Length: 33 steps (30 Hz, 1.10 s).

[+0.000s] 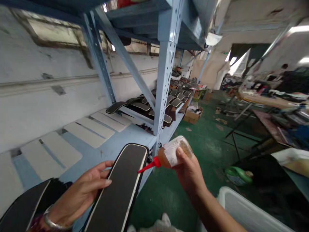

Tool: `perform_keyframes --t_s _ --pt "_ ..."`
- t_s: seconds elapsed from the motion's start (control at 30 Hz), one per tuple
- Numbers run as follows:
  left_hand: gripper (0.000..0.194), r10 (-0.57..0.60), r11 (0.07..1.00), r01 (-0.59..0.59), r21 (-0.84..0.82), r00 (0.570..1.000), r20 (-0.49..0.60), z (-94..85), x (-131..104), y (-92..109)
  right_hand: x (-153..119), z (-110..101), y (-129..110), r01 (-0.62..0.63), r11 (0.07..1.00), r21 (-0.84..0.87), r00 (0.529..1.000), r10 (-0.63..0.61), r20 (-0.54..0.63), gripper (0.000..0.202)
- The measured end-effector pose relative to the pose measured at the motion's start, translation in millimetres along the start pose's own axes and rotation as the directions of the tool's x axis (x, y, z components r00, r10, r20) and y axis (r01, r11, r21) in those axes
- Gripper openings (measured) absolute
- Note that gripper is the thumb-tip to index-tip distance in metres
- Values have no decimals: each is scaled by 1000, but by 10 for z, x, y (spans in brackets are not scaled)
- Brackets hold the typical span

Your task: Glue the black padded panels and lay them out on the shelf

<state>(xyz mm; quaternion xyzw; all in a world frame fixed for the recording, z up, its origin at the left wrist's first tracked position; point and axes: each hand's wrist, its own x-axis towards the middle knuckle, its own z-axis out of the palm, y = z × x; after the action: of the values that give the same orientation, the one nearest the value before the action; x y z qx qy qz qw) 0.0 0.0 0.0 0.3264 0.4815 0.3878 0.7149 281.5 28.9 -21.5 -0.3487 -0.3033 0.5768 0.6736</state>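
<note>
My left hand (84, 190) grips the left edge of a long black panel (120, 183) with rounded corners, its thumb on top and its fingers underneath. A pale line runs just inside the panel's rim. My right hand (190, 170) is closed round a squeeze bottle (173, 151) of amber liquid with a whitish label. The bottle is tipped toward the left, and its red nozzle tip meets the pale line near the panel's right edge. Another black panel (24, 203) lies at the lower left, partly behind my left wrist.
Several pale flat boards (89, 129) lie on the blue shelf (101, 151). Beyond the blue upright post (164, 80), several black panels (176, 102) rest on the rack. A cardboard box (193, 114), a green container (238, 175) and a whitish bin (241, 206) stand to the right.
</note>
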Motion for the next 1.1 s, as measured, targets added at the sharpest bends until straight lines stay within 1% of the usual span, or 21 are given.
perform_keyframes --t_s 0.13,0.27,0.37,0.43,0.57,0.7,0.8,0.97,1.1 --pt "48 -12 999 10 -46 999 -48 -1 6 8 -57 18 25 -5 1000 0 1000 5 15 32" --pt "50 -3 997 -5 -72 993 -119 3 36 14 -113 13 71 -20 1000 17 1000 19 11 40" --pt "51 9 996 -21 -83 990 -144 1 59 11 -153 -4 109 -42 999 27 998 41 43 44" --pt "51 16 995 -30 -93 988 -153 -8 72 5 -179 -16 131 -48 998 31 997 46 66 42" --pt "50 28 992 -51 -113 980 -196 -17 100 -1 -231 -36 165 -49 998 41 994 45 97 40" --pt "46 42 988 -76 -131 970 -241 -6 131 14 -283 -38 181 -66 997 46 990 59 127 45" --pt "41 62 985 -104 -136 957 -284 -9 154 17 -318 -28 174 -75 996 55 985 65 159 47" --pt "35 92 973 -163 -163 923 -374 -51 204 -2 -336 -35 160 -82 994 66 980 69 188 52" --pt "33 98 953 -211 -219 894 -436 -81 247 -27 -305 -87 172 -55 996 75 980 39 196 49"
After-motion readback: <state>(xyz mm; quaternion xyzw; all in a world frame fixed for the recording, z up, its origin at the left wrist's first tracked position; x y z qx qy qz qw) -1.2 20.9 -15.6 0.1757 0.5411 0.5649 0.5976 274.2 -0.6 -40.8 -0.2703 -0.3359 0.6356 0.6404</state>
